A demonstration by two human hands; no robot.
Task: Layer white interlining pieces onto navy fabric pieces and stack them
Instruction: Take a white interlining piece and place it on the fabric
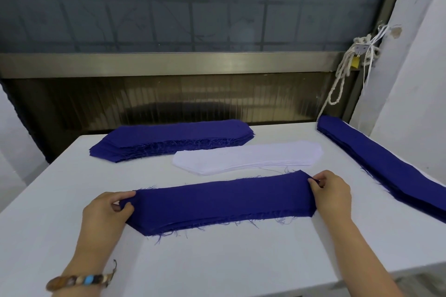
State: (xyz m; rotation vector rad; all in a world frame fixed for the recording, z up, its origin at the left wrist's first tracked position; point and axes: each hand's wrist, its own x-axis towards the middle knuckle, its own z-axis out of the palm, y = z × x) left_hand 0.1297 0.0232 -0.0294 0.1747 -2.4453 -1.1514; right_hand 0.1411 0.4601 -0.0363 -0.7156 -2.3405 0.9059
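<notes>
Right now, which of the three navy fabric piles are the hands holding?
The nearest navy pile: the left hand and right hand pinch its two ends. The far-left pile and the right-edge pile lie untouched.

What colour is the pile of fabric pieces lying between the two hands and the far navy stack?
White pile of interlining pieces, seen in the head view.

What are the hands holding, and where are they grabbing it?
The front navy fabric: the left hand pinches its left end, the right hand its right end.
</notes>
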